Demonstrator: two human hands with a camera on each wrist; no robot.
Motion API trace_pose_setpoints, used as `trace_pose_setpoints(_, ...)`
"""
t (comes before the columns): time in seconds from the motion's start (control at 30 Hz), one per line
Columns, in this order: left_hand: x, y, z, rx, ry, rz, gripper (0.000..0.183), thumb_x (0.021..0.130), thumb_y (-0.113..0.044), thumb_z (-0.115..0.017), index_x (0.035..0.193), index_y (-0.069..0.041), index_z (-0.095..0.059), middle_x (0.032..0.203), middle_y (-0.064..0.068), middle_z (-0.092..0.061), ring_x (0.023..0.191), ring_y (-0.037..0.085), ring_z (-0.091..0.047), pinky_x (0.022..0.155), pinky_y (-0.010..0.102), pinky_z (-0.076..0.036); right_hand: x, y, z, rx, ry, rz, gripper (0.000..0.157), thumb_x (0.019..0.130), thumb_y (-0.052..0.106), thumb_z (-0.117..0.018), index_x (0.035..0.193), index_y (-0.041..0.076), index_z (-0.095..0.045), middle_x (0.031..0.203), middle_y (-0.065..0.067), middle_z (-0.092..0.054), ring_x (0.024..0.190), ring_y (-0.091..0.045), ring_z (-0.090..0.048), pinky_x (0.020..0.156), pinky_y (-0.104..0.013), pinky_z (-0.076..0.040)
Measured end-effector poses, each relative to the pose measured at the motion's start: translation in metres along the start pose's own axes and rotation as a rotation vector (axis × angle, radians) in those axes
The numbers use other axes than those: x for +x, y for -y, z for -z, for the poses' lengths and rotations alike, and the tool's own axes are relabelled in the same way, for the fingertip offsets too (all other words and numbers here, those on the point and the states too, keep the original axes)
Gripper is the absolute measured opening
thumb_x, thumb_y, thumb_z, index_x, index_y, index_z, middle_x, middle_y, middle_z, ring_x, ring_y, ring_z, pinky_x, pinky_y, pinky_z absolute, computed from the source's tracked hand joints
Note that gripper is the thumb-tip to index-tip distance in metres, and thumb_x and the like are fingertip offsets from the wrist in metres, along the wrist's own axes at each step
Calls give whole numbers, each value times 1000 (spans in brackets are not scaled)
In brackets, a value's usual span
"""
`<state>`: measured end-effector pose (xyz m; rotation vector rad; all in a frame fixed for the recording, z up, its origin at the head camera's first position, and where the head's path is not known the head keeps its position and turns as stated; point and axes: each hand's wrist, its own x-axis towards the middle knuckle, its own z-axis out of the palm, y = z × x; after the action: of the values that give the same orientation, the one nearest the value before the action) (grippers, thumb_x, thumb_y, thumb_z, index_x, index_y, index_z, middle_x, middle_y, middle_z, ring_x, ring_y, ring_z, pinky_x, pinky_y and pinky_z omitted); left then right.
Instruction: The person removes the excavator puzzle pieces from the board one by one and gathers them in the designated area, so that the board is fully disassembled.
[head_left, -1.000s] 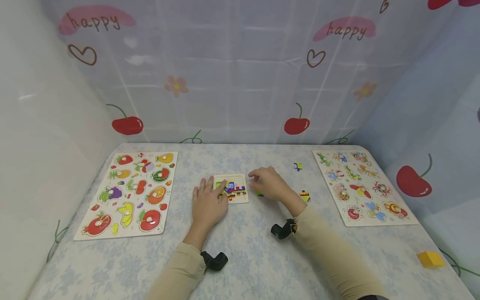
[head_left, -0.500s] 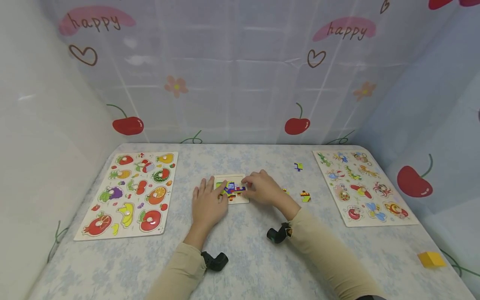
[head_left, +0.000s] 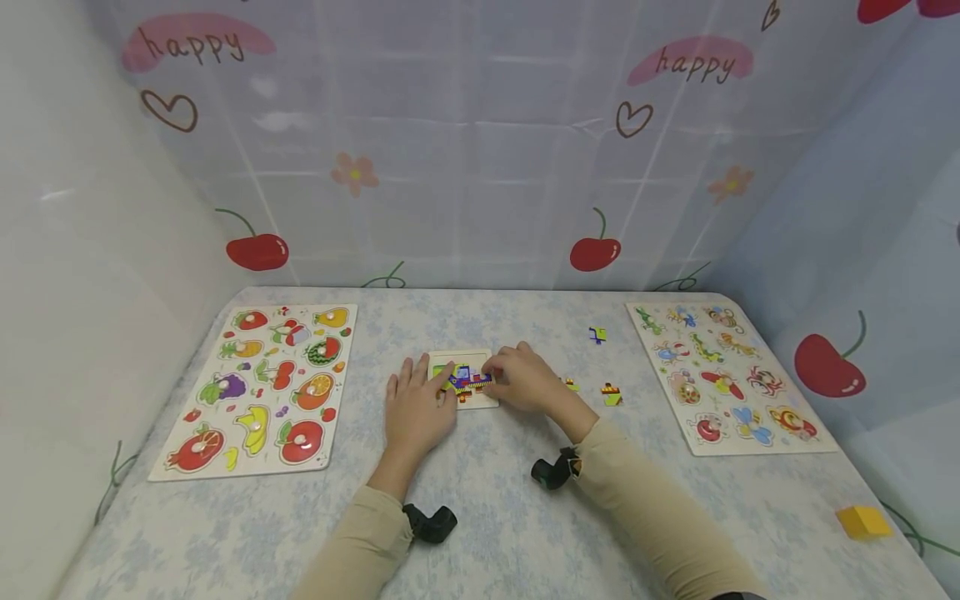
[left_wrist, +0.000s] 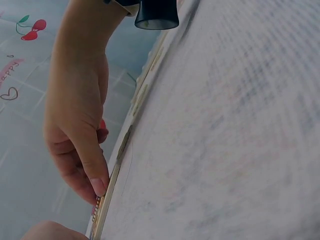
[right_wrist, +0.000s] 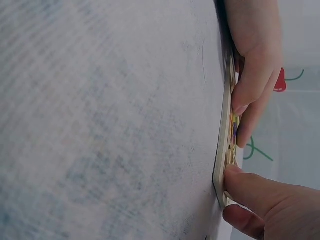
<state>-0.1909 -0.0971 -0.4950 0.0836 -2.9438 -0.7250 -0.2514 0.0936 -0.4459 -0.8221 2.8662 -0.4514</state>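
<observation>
A small wooden jigsaw tray [head_left: 468,354] lies mid-table, with a purple, yellow and green vehicle picture [head_left: 467,379] partly filled in. My left hand [head_left: 420,408] rests at its left side, fingers straight and spread, thumb reaching over the picture. Over the tray's right side, my right hand [head_left: 522,382] has thumb and fingertips together and pinches a jigsaw piece, mostly hidden by the fingers. In the left wrist view the right hand's thumb tip touches right at the tray edge. In the right wrist view the left thumb [right_wrist: 242,107] presses on the picture.
Loose jigsaw pieces lie right of the tray: one farther back [head_left: 597,335], another [head_left: 611,394] nearer, a third [head_left: 572,384] beside the right wrist. A fruit board [head_left: 333,400] stands left, an insect board [head_left: 675,400] right. A yellow block [head_left: 862,522] sits near the right edge.
My right hand has moved left from beside the tray onto its right side, then shifted only slightly. A loose piece behind it has come into view. The left hand stays in place.
</observation>
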Motion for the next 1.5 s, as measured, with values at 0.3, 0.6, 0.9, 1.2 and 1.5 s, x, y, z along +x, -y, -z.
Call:
trace_pose_setpoints(0.3,-1,-1,0,-9,-11,-6,48,98,-41,-42,146,-37,-50,164,6,-30,154,33,-16,124,58,-10,3,-6,-5,230,-17,-19,22,86,20,-77,107,18,-72,96,4,-66,96,-15,-51,86,-34,-45)
trace_pose_setpoints(0.6,-1,-1,-1,-4,-8,-7,48,98,-42,-42,146,-37,-49,163,6,-30,154,32,-16,124,57,-9,-1,-12,1,385,-21,-29,11,92,19,-71,103,19,-70,89,3,-64,80,-13,-54,73,-29,-47)
trace_pose_setpoints(0.9,-2,-2,-1,-25,-7,-3,48,99,-41,-42,146,-36,-50,164,6,-29,155,32,-15,124,57,-9,-17,-35,18,487,-38,-155,14,95,23,-68,107,18,-68,96,-2,-63,81,-19,-51,64,-28,-44)
trace_pose_setpoints(1.2,-3,0,0,-28,-2,-4,48,99,-41,-42,147,-37,-48,164,5,-28,155,32,-13,125,56,-7,-40,-82,36,515,-74,-230,19,96,23,-66,113,14,-67,103,-7,-64,82,-22,-50,64,-29,-44)
trace_pose_setpoints(1.5,-2,0,0,-22,-5,-8,48,99,-41,-41,147,-37,-48,164,6,-28,155,33,-14,124,58,-8,-64,-132,51,478,-70,-328,26,98,25,-63,120,11,-64,107,-11,-62,84,-23,-51,62,-29,-46)
